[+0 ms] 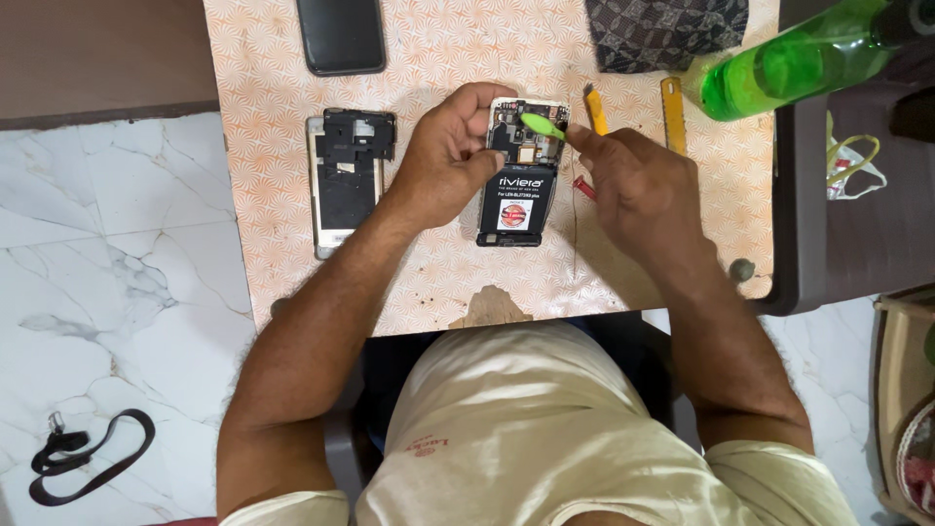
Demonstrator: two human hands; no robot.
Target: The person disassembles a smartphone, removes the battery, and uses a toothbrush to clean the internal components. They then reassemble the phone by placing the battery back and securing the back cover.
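Opened smartphone (518,175), its back cover off, is lying near the middle of the small table (438,273), showing a black battery with a white-and-red label and, above it, a crowded board of metal shields and a small square sensor. The left hand (448,161) is curling around the phone's left edge, thumb pressing on the battery's upper corner and fingers hooking over the top. The right hand (633,185) is pinching a light green plastic pry tool (542,125), whose flat rounded tip is resting on the board near the phone's top.

The tabletop is wearing a glossy covering printed with orange fan shapes, torn at the front edge. To the left, a second dismantled phone frame (346,180) is lying, pale-rimmed with a black inner plate, and a dark intact phone (341,34) is sitting at the far edge. Just beyond the right hand are a yellow-handled tool (595,109), a yellow ruler (673,115) and a small red piece (582,187). A patterned dark cloth (667,31) and a green plastic bottle (799,58) are lying toward the far right. A black strap (88,468) is lying on the marble floor.
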